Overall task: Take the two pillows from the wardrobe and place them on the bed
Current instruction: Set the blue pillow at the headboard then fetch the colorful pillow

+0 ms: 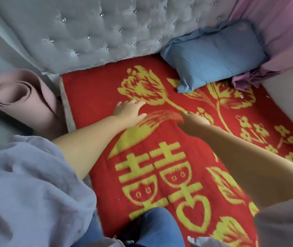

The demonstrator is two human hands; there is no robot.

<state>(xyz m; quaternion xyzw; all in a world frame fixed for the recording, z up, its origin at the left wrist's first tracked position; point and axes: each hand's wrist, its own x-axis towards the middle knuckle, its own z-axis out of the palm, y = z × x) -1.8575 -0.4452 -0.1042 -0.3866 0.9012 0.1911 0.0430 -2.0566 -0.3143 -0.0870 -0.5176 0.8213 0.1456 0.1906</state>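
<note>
Head view, looking down the bed: one blue pillow lies at the far right corner, propped against the grey tufted headboard and touching the pink curtain. So by the look of it, one pillow is placed and a second is nowhere in sight; neither is the wardrobe. I'd call the job roughly half done.

Now the hands. Both reach out over the red blanket with its yellow flowers. The left hand is spread flat, fingers loose, holding nothing, resting on or just above the cloth. The right hand is also empty, fingers extended, near the blanket, well short of the pillow. A rolled pink mat stands beside the bed at left.
</note>
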